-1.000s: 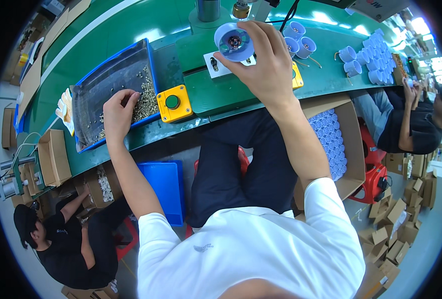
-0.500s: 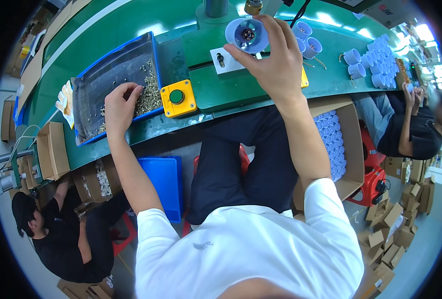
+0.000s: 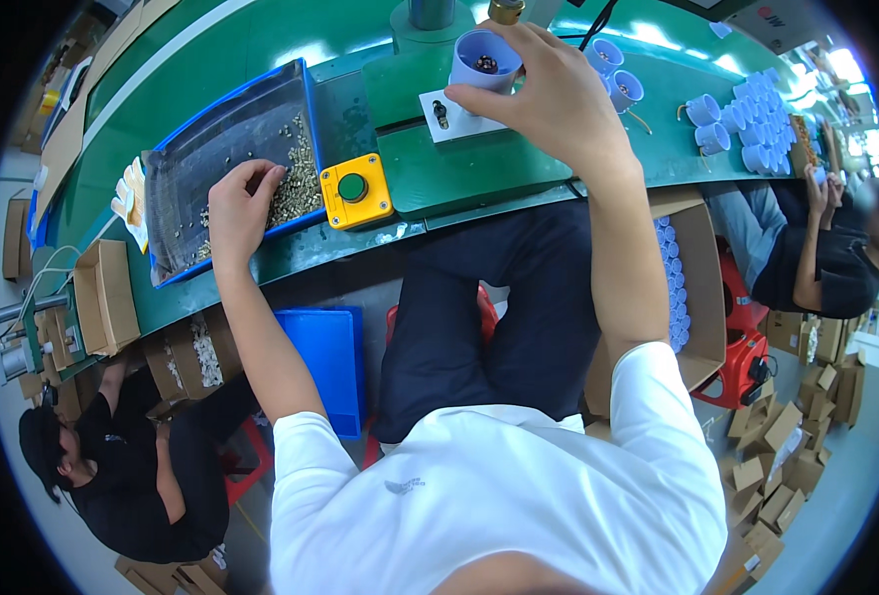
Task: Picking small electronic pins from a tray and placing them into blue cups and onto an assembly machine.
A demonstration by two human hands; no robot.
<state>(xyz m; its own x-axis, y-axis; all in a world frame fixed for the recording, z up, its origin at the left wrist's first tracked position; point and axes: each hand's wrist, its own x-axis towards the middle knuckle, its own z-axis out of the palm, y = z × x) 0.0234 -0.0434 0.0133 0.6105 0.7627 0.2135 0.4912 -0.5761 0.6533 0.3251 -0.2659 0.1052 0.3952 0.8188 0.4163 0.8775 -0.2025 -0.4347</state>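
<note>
My right hand (image 3: pixel 559 94) grips a pale lavender plastic cup (image 3: pixel 471 77) between thumb and fingers. Copper-coloured metal shows inside the cup, which is held over a white block (image 3: pixel 443 116) on the green machine base, below a brass fitting (image 3: pixel 506 11). My left hand (image 3: pixel 241 210) rests over the near side of a blue-rimmed tray (image 3: pixel 313 119), beside a heap of small brass-coloured metal parts (image 3: pixel 304 188). Its thumb and forefinger are pinched together; whatever lies between them is too small to make out.
A yellow box with a green push button (image 3: pixel 351 187) sits between tray and machine. More lavender cups (image 3: pixel 754 124) stand to the right, some with wires. A carton of cups (image 3: pixel 699 268) is below the table edge. Co-workers sit at left (image 3: pixel 112 476) and right (image 3: pixel 841 248).
My right hand has turned the cup more upright and brought it slightly lower left, over the white block. My left hand stays almost in place, still pinched.
</note>
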